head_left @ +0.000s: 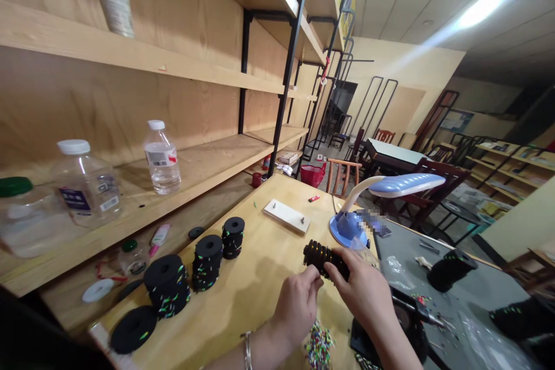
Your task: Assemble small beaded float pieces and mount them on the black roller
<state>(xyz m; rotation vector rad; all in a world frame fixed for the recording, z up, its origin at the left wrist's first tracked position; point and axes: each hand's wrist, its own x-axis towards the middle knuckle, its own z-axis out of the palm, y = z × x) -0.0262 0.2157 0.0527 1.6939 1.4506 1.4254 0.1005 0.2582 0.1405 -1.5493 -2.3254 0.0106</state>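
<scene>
Two hands hold a black foam roll low in the middle. The right hand grips it tight; the left hand pinches its side. Better hold it steady over the desk.

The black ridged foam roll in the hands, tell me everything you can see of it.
The black ridged foam roll looks like a row of black foam discs packed side by side into a short cylinder, dotted with small coloured flecks. It lies roughly level above the light wooden tabletop, its free end pointing left and away. The right hand wraps its near end; the left hand pinches it with the fingertips from below. It sits just before the blue desk lamp's base.
</scene>
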